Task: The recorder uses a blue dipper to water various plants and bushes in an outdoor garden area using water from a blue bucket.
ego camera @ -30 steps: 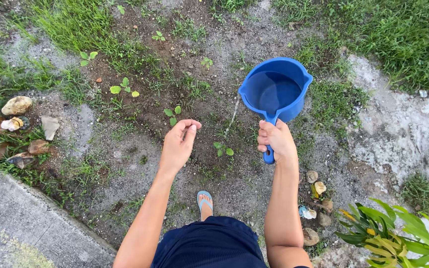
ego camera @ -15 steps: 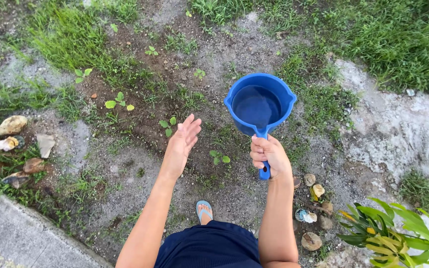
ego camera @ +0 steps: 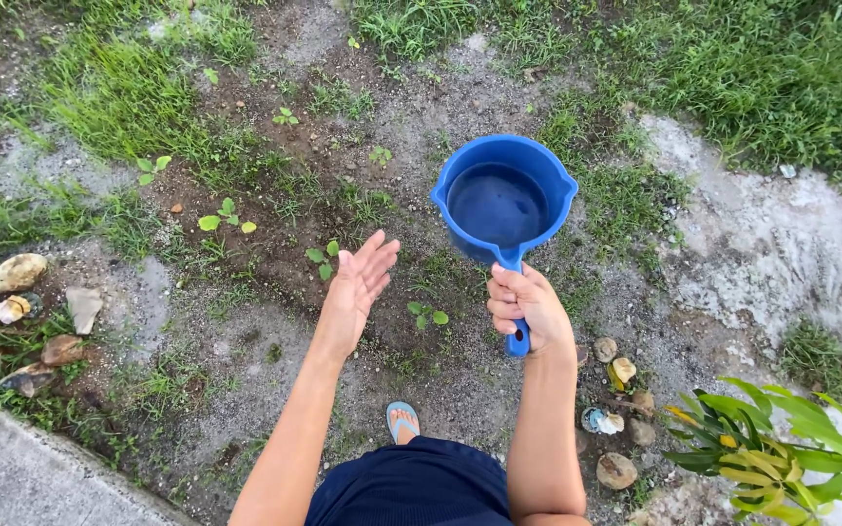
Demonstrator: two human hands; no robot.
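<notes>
Your left hand (ego camera: 355, 290) now spreads open, palm turned inward and fingers fanned, where a second ago its fingertips were pinched together above the same patch of soil; nothing shows between the fingers any more, so the pinch looks spent, though whatever it held is too small to make out. Your right hand (ego camera: 528, 307) stays wrapped tight around the handle of the blue dipper (ego camera: 502, 203), which has come in closer to your body and sits level, its dark pool of water unspilled. That reads as one hand finished and the water held ready, judged only from how both hands sit. Below you, a blue sandal (ego camera: 401, 419) pokes out from under dark shorts (ego camera: 411, 484). Just past the open hand, small seedlings (ego camera: 427, 314) and (ego camera: 323, 257) stand in bare, damp-looking brown earth, with more sprouts (ego camera: 223, 218) farther left. A concrete edge (ego camera: 31, 477) cuts the lower left corner, with a cluster of pale stones and shells (ego camera: 17, 292) beside it. More stones (ego camera: 618, 375) lie to your right near a yellow-green leafy plant (ego camera: 782, 443). A pale, crusted patch of ground (ego camera: 762, 244) spreads beyond, and thick grass (ego camera: 752, 68) rims the far side of the plot.
</notes>
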